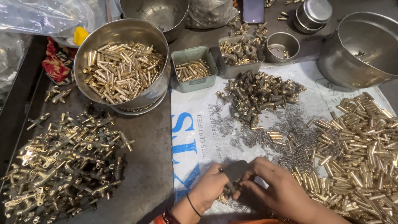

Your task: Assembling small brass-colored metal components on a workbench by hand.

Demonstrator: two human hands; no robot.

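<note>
Both hands meet at the bottom centre of the bench. Left hand (209, 186) and right hand (275, 188) pinch together on a small dark brass fitting (234, 176), fingertips closed around it, just above the white printed sack (195, 124). The sack lies flat under the work, white with blue block lettering along its left edge.

Containers: two small green rectangular trays, one (192, 68) holding short brass pins, the other (240, 54) mixed fittings. Four steel bowls in view; the nearest, the tilted bowl (122, 62), is full of brass tubes. One small steel cup (282, 46).

Loose heaps, too many to count: brass tubes (356, 153) right, valve bodies (66, 161) left, springs (282, 132) centre. Clear plastic bags (41, 14) upper left.
</note>
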